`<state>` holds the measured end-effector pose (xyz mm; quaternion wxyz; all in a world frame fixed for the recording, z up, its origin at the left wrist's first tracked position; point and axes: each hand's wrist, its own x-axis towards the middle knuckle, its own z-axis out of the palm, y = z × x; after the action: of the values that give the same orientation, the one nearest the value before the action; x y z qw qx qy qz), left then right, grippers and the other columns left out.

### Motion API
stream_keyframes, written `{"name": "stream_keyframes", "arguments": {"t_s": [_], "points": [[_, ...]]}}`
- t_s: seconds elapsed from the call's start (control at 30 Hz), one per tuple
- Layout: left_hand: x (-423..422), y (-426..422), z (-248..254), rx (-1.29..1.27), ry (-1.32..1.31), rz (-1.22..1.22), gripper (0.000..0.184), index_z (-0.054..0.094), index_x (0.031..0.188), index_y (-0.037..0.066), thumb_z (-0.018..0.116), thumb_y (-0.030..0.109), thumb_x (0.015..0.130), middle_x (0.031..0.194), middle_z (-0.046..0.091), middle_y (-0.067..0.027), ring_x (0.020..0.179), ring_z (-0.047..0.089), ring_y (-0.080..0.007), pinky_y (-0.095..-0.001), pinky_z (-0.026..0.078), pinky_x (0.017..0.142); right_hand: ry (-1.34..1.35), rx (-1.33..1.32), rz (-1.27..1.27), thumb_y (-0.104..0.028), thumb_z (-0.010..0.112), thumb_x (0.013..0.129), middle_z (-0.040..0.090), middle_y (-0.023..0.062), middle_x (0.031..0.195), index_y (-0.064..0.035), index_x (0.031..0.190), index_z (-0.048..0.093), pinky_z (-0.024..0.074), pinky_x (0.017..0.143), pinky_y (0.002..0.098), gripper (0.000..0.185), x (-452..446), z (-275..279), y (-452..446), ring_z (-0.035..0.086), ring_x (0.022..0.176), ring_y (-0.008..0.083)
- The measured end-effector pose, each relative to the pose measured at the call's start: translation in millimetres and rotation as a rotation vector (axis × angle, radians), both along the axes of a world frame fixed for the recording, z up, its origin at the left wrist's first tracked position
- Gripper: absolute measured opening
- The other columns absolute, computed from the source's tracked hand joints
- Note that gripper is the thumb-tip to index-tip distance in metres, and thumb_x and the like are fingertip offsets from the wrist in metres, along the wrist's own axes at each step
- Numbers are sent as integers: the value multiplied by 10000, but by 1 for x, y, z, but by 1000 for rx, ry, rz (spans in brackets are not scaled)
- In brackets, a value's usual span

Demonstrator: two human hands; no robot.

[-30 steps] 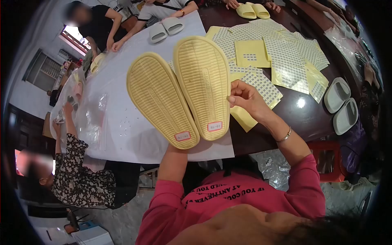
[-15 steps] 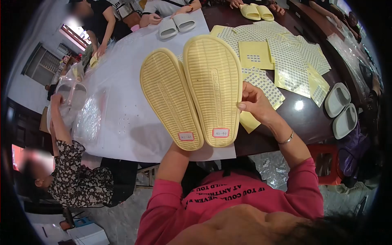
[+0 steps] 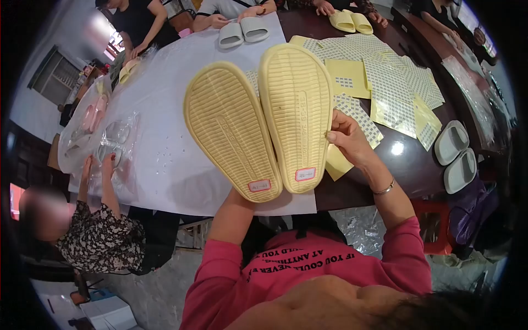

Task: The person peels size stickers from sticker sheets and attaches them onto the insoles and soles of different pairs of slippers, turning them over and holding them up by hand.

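A pair of yellow slippers is held up, ribbed soles facing me: a left one [image 3: 231, 126] and a right one [image 3: 297, 110]. Each heel bears a red-bordered label, on the left slipper [image 3: 260, 186] and the right slipper [image 3: 304, 174]. My left forearm [image 3: 234, 217] runs up behind the pair; the hand itself is hidden, and the slippers rest on that side. At the outer edge of the right slipper is my right hand [image 3: 352, 143], thumb and fingers closed against the rim.
Yellow sticker sheets [image 3: 390, 82] overlap on the dark table [image 3: 379, 181]. White paper [image 3: 165, 187] covers its left part. Grey slippers [image 3: 456, 154] lie at right, another grey pair [image 3: 243, 33] at the back. A co-worker's hands [image 3: 102, 165] handle bagged slippers at left. A red stool [image 3: 432, 225] stands below.
The slippers have shifted slightly right and tilted, with a small gap widening between their toes. My right hand moved along with them. The co-worker at left has brought both hands onto a clear bag.
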<state>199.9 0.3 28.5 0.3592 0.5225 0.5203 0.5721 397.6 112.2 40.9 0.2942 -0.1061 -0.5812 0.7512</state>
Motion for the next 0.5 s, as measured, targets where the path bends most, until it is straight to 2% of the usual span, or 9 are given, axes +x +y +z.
{"name": "stream_keyframes", "arguments": {"t_s": [0.13,0.17,0.23,0.27,0.3,0.37,0.4,0.43,0.5], "points": [[-23,-1,9,-9,54,92,250,630,1070,-25,571,151,901,1016,685,-113,833,633,-200,-298,513,743,-161,-25,-39,-171,602,921,637,39,931,-38,1083,588,483,689,251,209,-5,4,-10,573,761,95],[-27,-14,9,-15,65,138,247,634,1063,-27,572,147,900,1009,689,-113,826,635,-198,-295,515,737,-170,-18,4,-171,602,921,637,39,931,-38,1083,588,483,689,251,209,-6,3,-12,573,761,95],[-36,-39,10,-27,89,268,241,644,1050,-32,575,141,897,996,697,-113,813,640,-194,-288,518,727,-209,39,-95,-150,555,950,625,39,896,-39,1061,581,476,677,247,159,-7,0,-12,563,739,101],[-51,-8,19,-38,101,347,238,648,1044,-34,577,137,895,989,701,-113,806,643,-192,-285,520,722,-217,49,-107,-155,553,953,623,41,890,-39,1052,579,473,670,247,155,-6,-4,-12,563,738,103],[-60,-28,21,-55,113,425,235,653,1037,-36,578,134,893,982,705,-113,799,645,-191,-282,521,716,-223,55,-119,-161,551,955,622,42,884,-38,1043,577,471,664,247,153,-6,-7,-11,563,738,104],[-56,-37,37,-6,417,667,206,629,804,-70,581,125,848,725,682,-123,596,565,-159,-279,466,587,-200,30,-152,-159,541,966,612,35,859,-45,1029,577,465,656,238,135,-7,-11,-12,555,732,97],[-71,-36,24,38,536,656,270,625,766,-46,648,217,819,696,640,-172,583,590,-218,-332,466,570,-198,31,-123,-158,538,970,609,32,846,-50,1014,577,461,650,235,124,-7,-10,-12,554,732,93],[-74,-40,15,32,534,694,270,625,766,-46,648,217,819,696,640,-172,583,590,-218,-332,466,570,-193,35,-102,-158,534,974,605,30,833,-55,999,578,457,643,231,115,-8,-10,-13,553,732,89],[-78,-41,4,-122,656,582,331,628,752,-44,675,281,790,689,621,-201,612,616,-321,-393,474,578,-197,49,-82,-178,540,972,607,17,798,-66,941,588,447,643,230,125,-10,-13,-12,547,695,80]]}}
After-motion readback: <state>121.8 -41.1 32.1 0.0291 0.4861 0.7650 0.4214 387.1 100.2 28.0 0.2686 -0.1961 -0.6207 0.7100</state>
